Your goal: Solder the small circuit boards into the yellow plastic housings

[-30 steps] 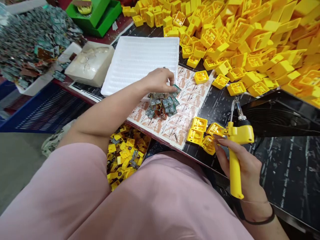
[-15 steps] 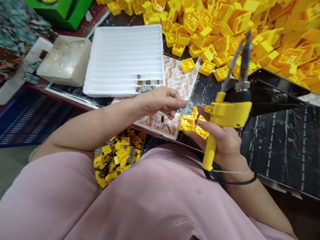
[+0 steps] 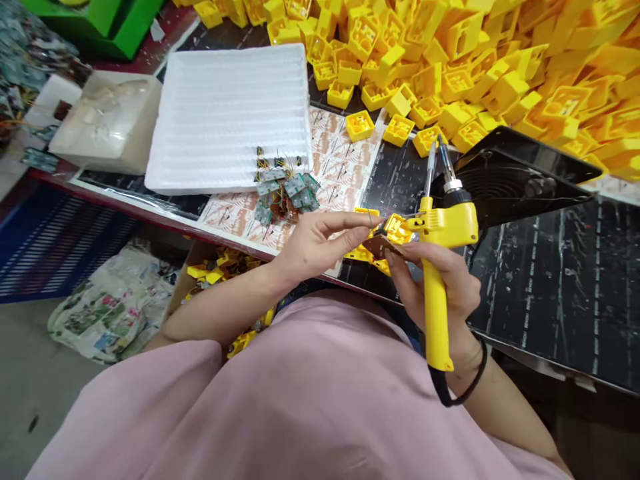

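A yellow soldering gun (image 3: 436, 313) rests in my right hand (image 3: 445, 277), its metal tip pointing away from me. The thumb and fingers of that hand also touch a small circuit board (image 3: 383, 247), brown side showing. From the other side, my left hand (image 3: 325, 243) pinches at the board's edge; its exact fingertip contact is partly hidden. Just behind the board is an open yellow plastic housing (image 3: 399, 229). More yellow housings lie under my hands at the table edge. A cluster of circuit boards with wires (image 3: 287, 193) lies beyond my left hand.
A white ribbed foam tray (image 3: 230, 113) lies left of centre, beside a whitish block-shaped container (image 3: 107, 123). Yellow housings (image 3: 500, 73) are heaped at the back right. A black fan (image 3: 520, 173) stands near the soldering gun. A blue crate (image 3: 55, 240) is below the left table edge.
My left hand has brought the circuit board to my right fingers, and its brown side now shows. The soldering gun has tilted. More of the board cluster by the tray is visible.
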Tool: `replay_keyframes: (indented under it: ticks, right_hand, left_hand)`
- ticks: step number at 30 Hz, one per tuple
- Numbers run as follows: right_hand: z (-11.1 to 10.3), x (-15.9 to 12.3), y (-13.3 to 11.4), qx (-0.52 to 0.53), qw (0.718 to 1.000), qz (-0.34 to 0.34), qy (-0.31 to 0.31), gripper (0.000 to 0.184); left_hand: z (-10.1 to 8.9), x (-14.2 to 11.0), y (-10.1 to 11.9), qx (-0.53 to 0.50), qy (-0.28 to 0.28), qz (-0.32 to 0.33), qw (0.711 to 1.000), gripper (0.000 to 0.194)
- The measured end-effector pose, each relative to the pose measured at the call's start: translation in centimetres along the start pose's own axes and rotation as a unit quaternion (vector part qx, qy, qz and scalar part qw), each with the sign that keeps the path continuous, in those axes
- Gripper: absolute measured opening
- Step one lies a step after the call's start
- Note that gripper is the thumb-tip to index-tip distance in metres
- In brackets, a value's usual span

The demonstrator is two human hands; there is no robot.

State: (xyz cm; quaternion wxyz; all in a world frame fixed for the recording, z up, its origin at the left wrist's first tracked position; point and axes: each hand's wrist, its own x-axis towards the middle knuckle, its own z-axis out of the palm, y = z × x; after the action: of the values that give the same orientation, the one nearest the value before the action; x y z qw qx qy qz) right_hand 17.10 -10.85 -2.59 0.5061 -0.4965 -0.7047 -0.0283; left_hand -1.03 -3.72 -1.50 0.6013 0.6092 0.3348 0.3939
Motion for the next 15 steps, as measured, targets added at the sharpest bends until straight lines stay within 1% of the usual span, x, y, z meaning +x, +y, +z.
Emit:
replay_keyframes:
  ticks: [2,4,6,8,10,12,13,14,15]
  right_hand:
    - [0.1,-0.2,-0.2,-0.011,1.0,-0.006,-0.01,0.034]
    - [0.2,-0.4,-0.4,-0.025,0.999,-0.014,-0.027,0.034]
    - [0.3,-0.7,-0.4,-0.032,0.999,-0.025,-0.035,0.033]
    - [0.4,-0.9,-0.3,-0.027,0.998,-0.039,-0.041,0.033]
    - [0.2,-0.9,-0.2,-0.015,0.997,-0.041,-0.056,0.033]
    - [-0.4,-0.8,0.2,-0.011,0.997,-0.031,-0.07,0.033]
    - [-0.8,-0.8,0.4,-0.011,0.997,-0.024,-0.073,0.032]
    - [-1.3,-0.8,0.6,-0.014,0.997,-0.018,-0.072,0.029]
    - [-1.9,-0.9,0.9,-0.016,0.998,-0.014,-0.066,0.026]
  left_hand:
    - [1.1,0.1,-0.3,-0.11,0.021,-0.023,0.993,0.014]
    - [1.9,0.2,-0.6,-0.205,0.022,-0.051,0.977,0.01]
    - [2.1,0.3,-0.9,-0.268,0.017,-0.082,0.96,0.013]
    - [2.0,0.2,-1.1,-0.292,0.014,-0.107,0.95,0.018]
    - [1.3,0.1,-1.0,-0.272,0.013,-0.12,0.955,0.028]
    - [0.1,0.1,-0.7,-0.198,-0.001,-0.126,0.972,0.037]
    - [-0.6,0.1,-0.5,-0.14,-0.018,-0.124,0.982,0.036]
    - [-1.3,0.1,-0.3,-0.066,-0.042,-0.117,0.99,0.032]
    - [-2.0,0.1,-0.1,0.023,-0.072,-0.103,0.992,0.025]
